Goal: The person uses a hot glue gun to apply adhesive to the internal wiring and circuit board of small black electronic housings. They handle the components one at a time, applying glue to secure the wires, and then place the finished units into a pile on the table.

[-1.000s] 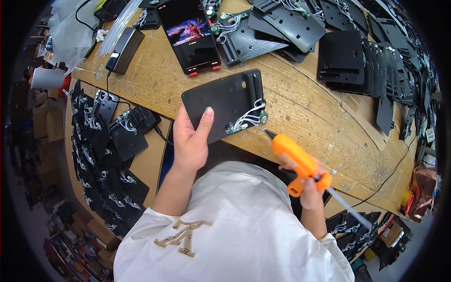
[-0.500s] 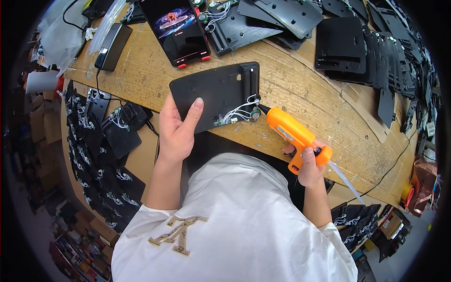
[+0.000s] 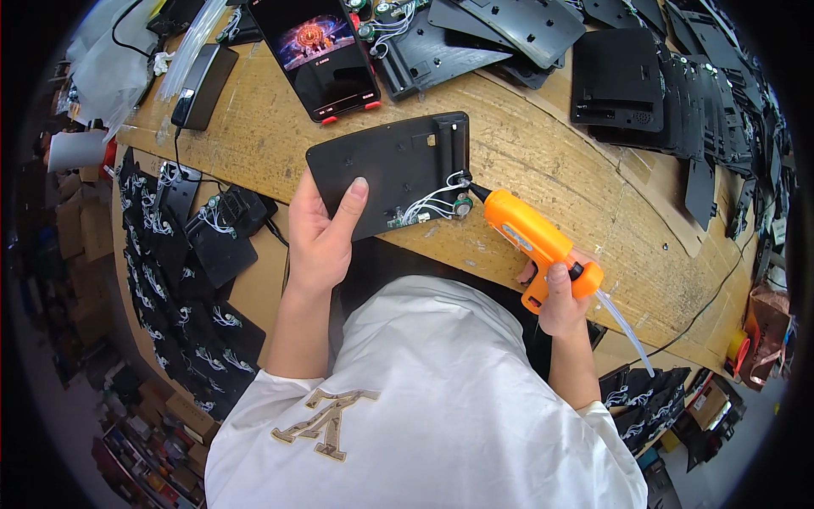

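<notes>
White at the sleeves (image 3: pixel 280 403), gripping a panel (image 3: pixel 373 161) over the bench (image 3: pixel 577 195) with left hand (image 3: pixel 322 225) and a glue gun (image 3: pixel 530 229) with right hand (image 3: pixel 560 310), apparently gluing beside the wires (image 3: pixel 428 204), likely needing a steady nozzle (image 3: pixel 480 192) next.

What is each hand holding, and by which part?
Left hand: black panel, by its left edge. Right hand: orange glue gun, around its handle end.

Black panel (image 3: pixel 373 161) looks plastic — matt, smooth. Orange glue gun (image 3: pixel 527 225): smooth plastic, slight sheen. Glue stick (image 3: pixel 626 329) is translucent. Tabletop (image 3: pixel 577 195) looks wooden — scuffed, worn. Phone screen (image 3: pixel 335 76) is glossy; shirt (image 3: pixel 424 365) is cloth, softly creased.
</notes>
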{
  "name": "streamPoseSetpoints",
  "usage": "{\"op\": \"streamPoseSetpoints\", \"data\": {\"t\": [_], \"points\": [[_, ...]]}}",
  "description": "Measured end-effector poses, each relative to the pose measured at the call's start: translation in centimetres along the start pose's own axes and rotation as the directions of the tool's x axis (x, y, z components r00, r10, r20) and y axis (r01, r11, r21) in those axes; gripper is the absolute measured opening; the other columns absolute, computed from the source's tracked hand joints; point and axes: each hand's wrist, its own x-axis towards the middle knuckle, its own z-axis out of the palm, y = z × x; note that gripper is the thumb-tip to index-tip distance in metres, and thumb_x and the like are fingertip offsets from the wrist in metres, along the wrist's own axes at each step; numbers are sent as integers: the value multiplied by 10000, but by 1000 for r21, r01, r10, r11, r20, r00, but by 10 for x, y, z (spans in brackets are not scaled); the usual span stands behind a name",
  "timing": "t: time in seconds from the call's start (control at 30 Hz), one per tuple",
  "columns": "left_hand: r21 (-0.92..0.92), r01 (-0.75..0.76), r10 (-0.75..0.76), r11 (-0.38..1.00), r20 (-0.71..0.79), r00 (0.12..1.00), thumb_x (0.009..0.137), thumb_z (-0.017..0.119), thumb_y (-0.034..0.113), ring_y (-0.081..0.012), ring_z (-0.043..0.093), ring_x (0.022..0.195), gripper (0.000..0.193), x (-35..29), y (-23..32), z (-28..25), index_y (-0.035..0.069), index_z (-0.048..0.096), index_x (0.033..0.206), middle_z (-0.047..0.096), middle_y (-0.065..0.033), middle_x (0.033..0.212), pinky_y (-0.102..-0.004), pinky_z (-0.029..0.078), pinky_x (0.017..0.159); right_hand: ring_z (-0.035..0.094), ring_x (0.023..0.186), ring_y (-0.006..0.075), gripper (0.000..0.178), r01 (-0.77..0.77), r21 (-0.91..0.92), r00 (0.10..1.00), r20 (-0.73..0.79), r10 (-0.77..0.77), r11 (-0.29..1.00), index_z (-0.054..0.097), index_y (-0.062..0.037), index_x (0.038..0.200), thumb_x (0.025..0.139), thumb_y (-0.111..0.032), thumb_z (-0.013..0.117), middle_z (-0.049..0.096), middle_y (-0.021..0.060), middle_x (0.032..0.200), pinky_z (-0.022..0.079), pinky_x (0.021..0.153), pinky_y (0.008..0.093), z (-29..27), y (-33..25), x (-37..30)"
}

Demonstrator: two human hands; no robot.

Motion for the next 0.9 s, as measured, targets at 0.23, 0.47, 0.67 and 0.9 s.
{"op": "streamPoseSetpoints", "data": {"t": [0.23, 0.47, 0.67, 0.9], "points": [[-30, 29, -29, 999, 5, 1000, 958, 529, 39, -140, 569, 1060, 270, 0, -3, -3, -23, 500, 1219, 605, -93, 1148, -286, 442, 938, 519, 484, 151, 365, -3, -1, 1000, 0, 3, 1000, 638, 5, 730, 905, -313, 594, 581, 41, 569, 409, 485, 264, 0, 2, 0], [-116, 86, -88, 989, -10, 996, 959, 526, 32, -149, 576, 1065, 289, 1, -6, -4, -20, 482, 1240, 592, -99, 1175, -295, 454, 943, 511, 475, 191, 358, 10, -124, 998, 63, -2, 992, 612, -19, 683, 882, -318, 625, 537, 52, 543, 387, 479, 292, -4, 1, 2], [-180, 146, -157, 973, -51, 986, 976, 501, 60, -179, 597, 1078, 297, -1, -9, -3, -12, 467, 1262, 580, -121, 1206, -317, 494, 929, 531, 494, 215, 347, 81, -166, 993, 101, -65, 983, 639, -20, 720, 865, -336, 641, 549, 55, 557, 406, 507, 298, -5, 1, 5], [-230, 213, -236, 950, -80, 968, 965, 503, 32, -164, 592, 1066, 289, 0, -7, 0, -8, 484, 1251, 594, -102, 1186, -311, 489, 925, 539, 516, 219, 325, 36, -48, 998, 49, -33, 998, 658, -12, 757, 854, -322, 649, 559, 74, 584, 408, 520, 281, 3, -2, 3]]}}
